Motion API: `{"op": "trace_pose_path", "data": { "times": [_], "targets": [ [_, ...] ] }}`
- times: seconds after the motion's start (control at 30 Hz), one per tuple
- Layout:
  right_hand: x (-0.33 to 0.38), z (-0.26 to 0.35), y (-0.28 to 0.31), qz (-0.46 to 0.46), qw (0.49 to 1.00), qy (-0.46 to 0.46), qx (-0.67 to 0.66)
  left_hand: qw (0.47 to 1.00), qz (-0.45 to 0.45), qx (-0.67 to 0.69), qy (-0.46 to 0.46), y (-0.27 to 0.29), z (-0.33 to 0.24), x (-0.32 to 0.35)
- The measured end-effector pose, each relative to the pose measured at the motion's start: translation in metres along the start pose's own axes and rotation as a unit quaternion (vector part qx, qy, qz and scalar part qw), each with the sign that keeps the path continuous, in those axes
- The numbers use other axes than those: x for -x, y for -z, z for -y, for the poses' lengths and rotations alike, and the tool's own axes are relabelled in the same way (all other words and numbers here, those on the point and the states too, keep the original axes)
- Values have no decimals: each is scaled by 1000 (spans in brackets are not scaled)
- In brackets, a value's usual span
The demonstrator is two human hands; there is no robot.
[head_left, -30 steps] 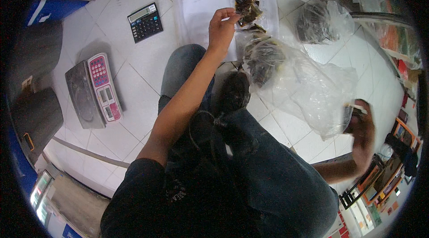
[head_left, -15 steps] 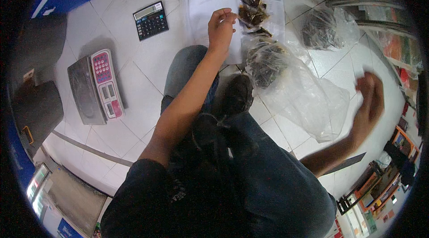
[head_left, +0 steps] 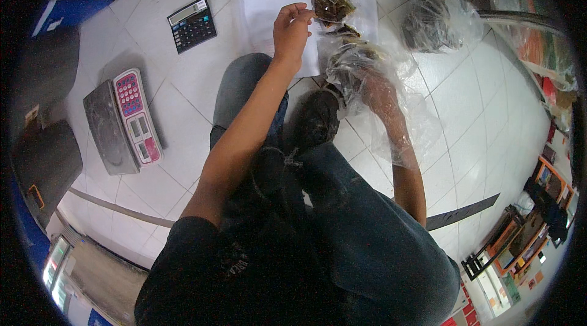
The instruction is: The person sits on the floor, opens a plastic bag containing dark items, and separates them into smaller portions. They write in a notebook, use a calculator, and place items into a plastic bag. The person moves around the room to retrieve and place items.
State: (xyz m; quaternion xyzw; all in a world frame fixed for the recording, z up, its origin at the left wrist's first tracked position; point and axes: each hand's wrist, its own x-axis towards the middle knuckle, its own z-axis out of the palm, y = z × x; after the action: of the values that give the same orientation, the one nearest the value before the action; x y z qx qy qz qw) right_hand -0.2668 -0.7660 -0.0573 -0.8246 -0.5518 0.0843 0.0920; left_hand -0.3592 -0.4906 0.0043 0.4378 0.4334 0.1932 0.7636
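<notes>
The right hand point(head_left: 380, 92) reached inside the clear bag point(head_left: 350, 64), seemingly needing grip next; whether its or the left hand's point(head_left: 291, 31) fingers grasped anything was unclear.

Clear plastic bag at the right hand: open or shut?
Open. The right hand is inside the clear plastic bag, its film draped around the wrist. Can't tell how full: hand and crumpled film hide the contents.
</notes>
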Motion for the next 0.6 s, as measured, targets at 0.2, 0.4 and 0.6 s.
{"op": "trace_pose_path", "data": {
  "times": [0.2, 0.4, 0.6],
  "targets": [
    [0, 25, 81, 7, 994, -64, -87, 999, 27, 7, -14, -8, 3, 0],
    [43, 55, 185, 100, 826, -316, -457, 1000, 16, 4, -7, -4, 6, 0],
    [129, -3, 307, -90, 904, -312, -276, 999, -28, 38, -15, 3, 1, -2]
  ]
}}
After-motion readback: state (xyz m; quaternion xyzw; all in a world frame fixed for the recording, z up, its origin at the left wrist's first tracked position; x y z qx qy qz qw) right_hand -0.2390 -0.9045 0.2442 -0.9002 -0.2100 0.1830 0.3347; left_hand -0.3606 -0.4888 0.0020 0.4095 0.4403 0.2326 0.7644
